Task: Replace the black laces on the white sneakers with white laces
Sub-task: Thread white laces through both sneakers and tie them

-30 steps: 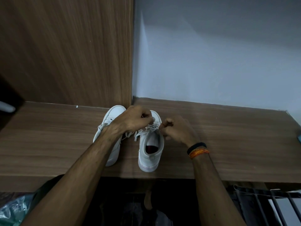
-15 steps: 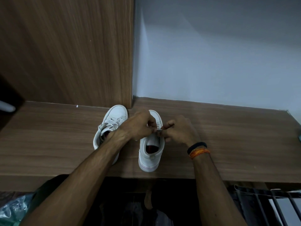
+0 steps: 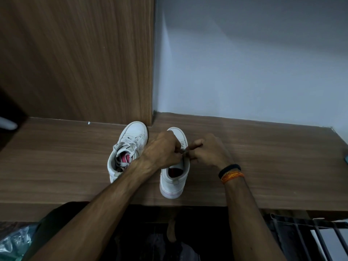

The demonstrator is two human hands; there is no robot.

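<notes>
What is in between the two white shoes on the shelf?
In the head view, the left hand and its wrist cross between the left sneaker and right sneaker; otherwise only bare wooden shelf.

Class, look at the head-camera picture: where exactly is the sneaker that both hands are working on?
The right-hand sneaker stands on the wooden shelf, heel toward the camera, right of the other sneaker. The left hand and right hand meet over its laces.

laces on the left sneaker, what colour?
White, slightly greyish in the dim light, on the left sneaker; head view, the only one.
</notes>
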